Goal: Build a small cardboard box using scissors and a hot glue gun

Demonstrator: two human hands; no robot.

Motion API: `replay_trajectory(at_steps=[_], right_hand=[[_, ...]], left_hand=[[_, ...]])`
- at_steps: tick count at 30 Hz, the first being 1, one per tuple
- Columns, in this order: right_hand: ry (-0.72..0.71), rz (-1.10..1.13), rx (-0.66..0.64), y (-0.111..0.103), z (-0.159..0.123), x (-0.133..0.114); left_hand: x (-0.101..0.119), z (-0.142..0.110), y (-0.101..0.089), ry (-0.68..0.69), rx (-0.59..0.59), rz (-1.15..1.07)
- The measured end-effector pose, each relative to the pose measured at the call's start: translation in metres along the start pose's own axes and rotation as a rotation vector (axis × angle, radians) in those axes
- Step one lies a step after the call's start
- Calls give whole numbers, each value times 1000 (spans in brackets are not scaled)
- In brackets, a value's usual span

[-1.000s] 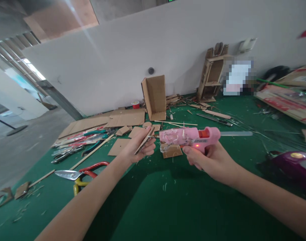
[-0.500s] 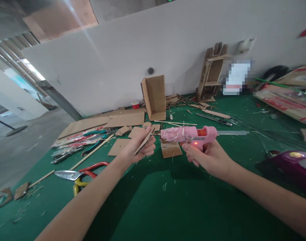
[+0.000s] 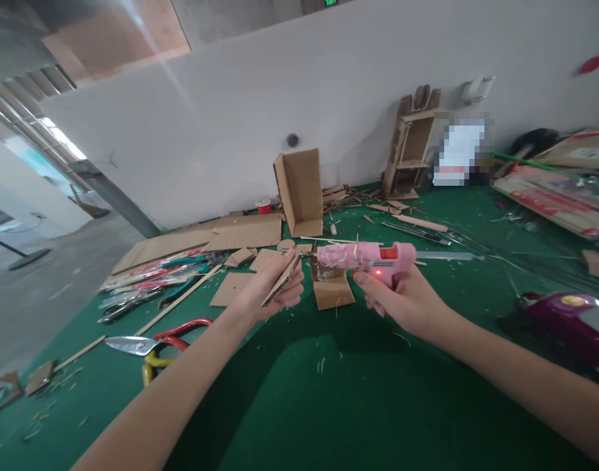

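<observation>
My right hand (image 3: 402,301) grips a pink glue gun (image 3: 365,256) by its handle; a red light glows on it and a clear glue stick pokes out of its back. The nozzle points left toward a thin strip of cardboard (image 3: 281,281) pinched edge-up in my left hand (image 3: 273,288). Nozzle tip and strip nearly touch. Below them, on the green mat (image 3: 329,392), lies a small cardboard piece (image 3: 333,292).
Red-handled snips (image 3: 155,340) and yellow pliers lie at the left, with more tools and flat cardboard sheets (image 3: 221,235) behind. An open box (image 3: 302,190) and a cardboard model (image 3: 410,147) stand by the wall. A purple object (image 3: 569,317) sits at right.
The glue gun and my right hand have drifted slightly up and left, away from me. My left hand keeps the strip nearly still.
</observation>
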State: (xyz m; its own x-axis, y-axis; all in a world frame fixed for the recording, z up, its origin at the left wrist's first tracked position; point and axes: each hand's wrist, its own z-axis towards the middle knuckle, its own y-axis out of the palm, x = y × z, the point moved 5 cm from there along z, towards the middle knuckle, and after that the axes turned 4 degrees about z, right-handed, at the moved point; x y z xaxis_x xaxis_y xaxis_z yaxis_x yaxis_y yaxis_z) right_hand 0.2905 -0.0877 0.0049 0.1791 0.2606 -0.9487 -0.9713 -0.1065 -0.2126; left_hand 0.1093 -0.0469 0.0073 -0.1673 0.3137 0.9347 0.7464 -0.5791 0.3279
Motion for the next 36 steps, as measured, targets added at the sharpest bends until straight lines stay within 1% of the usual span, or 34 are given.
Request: replay_trajectory(at_steps=[5, 11, 20, 25, 30, 36], right_hand=[[4, 6, -1, -2, 1, 5], [7, 34, 8, -3, 1, 4], [26, 29, -14, -3, 0, 1], [4, -4, -43, 0, -2, -5], [-17, -22, -44, 0, -3, -6], [-23, 16, -60, 2, -4, -9]], left_hand=[[0, 0, 1, -18, -4, 5], [-1, 1, 1, -39, 18, 5], [-3, 2, -2, -2, 38, 13], [-3, 2, -5, 4, 80, 16], [-1, 2, -6, 20, 122, -3], [-1, 2, -9, 29, 154, -50]])
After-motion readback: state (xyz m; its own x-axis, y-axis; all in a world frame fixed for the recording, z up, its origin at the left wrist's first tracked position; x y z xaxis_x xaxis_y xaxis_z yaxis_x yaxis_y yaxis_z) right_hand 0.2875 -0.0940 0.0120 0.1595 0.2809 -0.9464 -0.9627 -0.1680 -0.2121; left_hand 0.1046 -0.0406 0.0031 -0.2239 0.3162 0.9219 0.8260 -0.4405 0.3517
